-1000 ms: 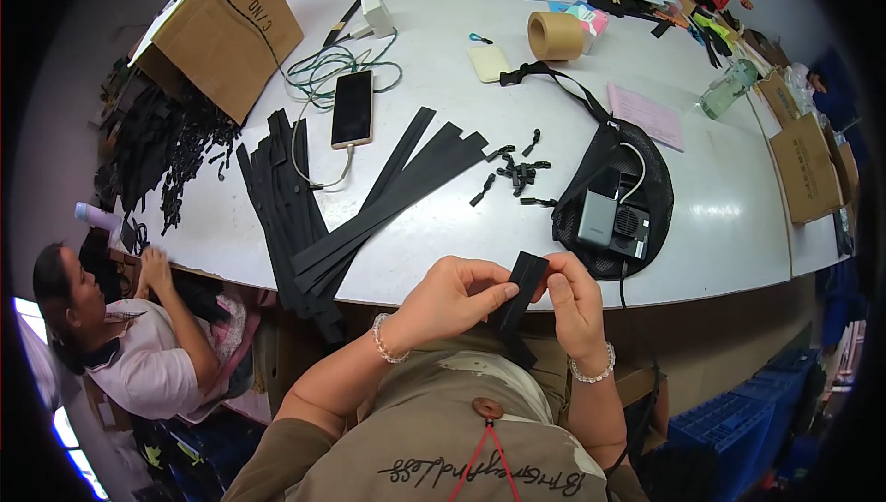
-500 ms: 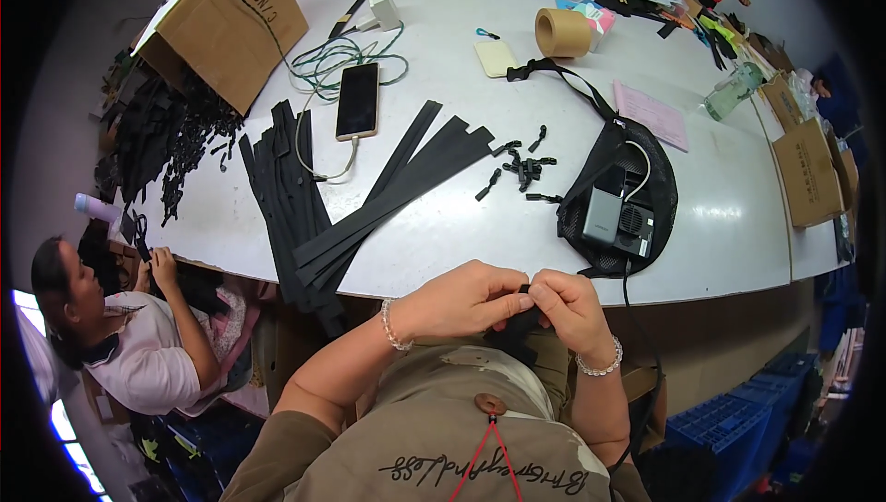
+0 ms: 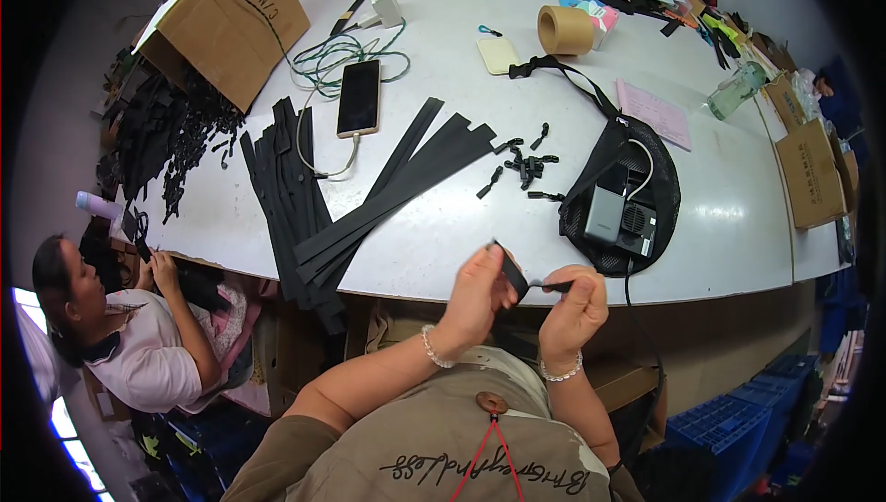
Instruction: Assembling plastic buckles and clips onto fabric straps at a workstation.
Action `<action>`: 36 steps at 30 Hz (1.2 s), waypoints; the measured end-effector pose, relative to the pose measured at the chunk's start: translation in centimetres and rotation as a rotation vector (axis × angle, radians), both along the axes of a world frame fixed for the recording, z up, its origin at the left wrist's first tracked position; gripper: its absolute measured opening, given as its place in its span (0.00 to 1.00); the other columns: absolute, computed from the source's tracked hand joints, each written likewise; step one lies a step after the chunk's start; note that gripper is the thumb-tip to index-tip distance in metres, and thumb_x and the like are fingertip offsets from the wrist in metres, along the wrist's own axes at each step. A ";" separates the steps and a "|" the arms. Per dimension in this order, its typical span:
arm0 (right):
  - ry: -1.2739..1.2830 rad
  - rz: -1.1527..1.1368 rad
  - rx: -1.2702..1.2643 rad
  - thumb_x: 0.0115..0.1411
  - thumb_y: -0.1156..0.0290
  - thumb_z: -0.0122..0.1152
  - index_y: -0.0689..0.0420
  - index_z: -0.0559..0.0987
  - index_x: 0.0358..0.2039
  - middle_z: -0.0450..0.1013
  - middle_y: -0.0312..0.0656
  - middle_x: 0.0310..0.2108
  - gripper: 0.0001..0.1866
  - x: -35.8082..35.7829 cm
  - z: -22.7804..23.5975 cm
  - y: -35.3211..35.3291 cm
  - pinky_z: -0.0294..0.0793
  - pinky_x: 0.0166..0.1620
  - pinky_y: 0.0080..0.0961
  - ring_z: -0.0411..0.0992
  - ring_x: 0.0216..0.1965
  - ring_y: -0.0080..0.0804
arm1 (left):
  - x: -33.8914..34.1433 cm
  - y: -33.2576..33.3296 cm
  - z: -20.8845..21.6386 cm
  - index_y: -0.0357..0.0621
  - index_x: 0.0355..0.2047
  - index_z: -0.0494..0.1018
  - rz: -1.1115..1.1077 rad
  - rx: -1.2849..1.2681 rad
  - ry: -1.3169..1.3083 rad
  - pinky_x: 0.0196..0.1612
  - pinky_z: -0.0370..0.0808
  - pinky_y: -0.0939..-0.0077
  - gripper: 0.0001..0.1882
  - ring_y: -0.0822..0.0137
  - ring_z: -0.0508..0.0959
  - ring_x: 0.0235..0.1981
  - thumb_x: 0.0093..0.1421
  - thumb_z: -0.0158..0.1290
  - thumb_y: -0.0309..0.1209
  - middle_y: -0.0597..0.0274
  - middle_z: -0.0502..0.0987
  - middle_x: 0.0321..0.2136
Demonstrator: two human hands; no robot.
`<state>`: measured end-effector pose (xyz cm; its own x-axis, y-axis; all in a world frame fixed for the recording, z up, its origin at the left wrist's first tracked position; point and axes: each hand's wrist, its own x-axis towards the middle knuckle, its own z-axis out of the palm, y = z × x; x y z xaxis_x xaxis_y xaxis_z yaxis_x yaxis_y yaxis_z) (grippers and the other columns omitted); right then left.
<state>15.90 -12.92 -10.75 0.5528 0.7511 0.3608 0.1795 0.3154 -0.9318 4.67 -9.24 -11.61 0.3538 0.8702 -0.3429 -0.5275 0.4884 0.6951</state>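
At the table's near edge, my left hand [image 3: 474,294] pinches the end of a black zipper strip [image 3: 513,274], which bends towards the right. My right hand [image 3: 574,313] is closed on a small black zipper pull [image 3: 556,287], its tip close to the strip; whether the two are joined is too small to tell. Beyond my hands lies a small pile of black zipper pulls [image 3: 528,168]. Several black zipper strips [image 3: 397,193] lie crossed on the table to the left, over a thicker bundle of strips [image 3: 286,197] hanging past the edge.
A black mesh bag [image 3: 666,188] with a grey device stands right of the pulls. A phone [image 3: 359,99] on a cable, a tape roll [image 3: 565,31], a pink paper [image 3: 653,114] and a cardboard box [image 3: 240,31] lie farther back. A co-worker [image 3: 138,336] sits at left.
My hands have risen from my lap to the table edge and moved apart. The strip and the pull now show between them.
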 end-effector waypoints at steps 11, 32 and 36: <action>0.296 0.440 -0.362 0.58 0.76 0.56 0.61 0.69 0.36 0.69 0.36 0.23 0.07 0.5 -1.4 0.3 0.70 0.33 0.15 0.68 0.28 0.18 | -1.5 1.8 0.2 0.39 0.29 0.74 -0.230 0.367 0.454 0.21 0.66 0.88 0.11 0.80 0.70 0.19 0.62 0.49 0.34 0.66 0.76 0.23; 0.598 0.448 -0.453 0.63 0.69 0.49 0.65 0.73 0.29 0.69 0.38 0.18 0.11 1.5 -3.4 0.4 0.70 0.22 0.20 0.67 0.18 0.23 | -0.4 13.5 -1.4 0.36 0.30 0.75 -0.143 0.834 1.146 0.33 0.75 0.73 0.09 0.60 0.79 0.25 0.49 0.58 0.28 0.53 0.78 0.24; 0.629 0.431 -0.405 0.62 0.70 0.50 0.65 0.74 0.28 0.68 0.36 0.16 0.11 1.3 -3.3 0.4 0.67 0.20 0.17 0.65 0.16 0.20 | -1.7 9.8 0.0 0.38 0.34 0.74 -0.325 0.254 0.397 0.36 0.75 0.81 0.08 0.73 0.77 0.31 0.57 0.54 0.30 0.63 0.78 0.28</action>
<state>17.20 -12.53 -14.06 0.1970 0.9459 -0.2579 -0.4663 -0.1411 -0.8733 2.93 0.54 -11.62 0.5034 0.8109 -0.2983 -0.0526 0.3733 0.9262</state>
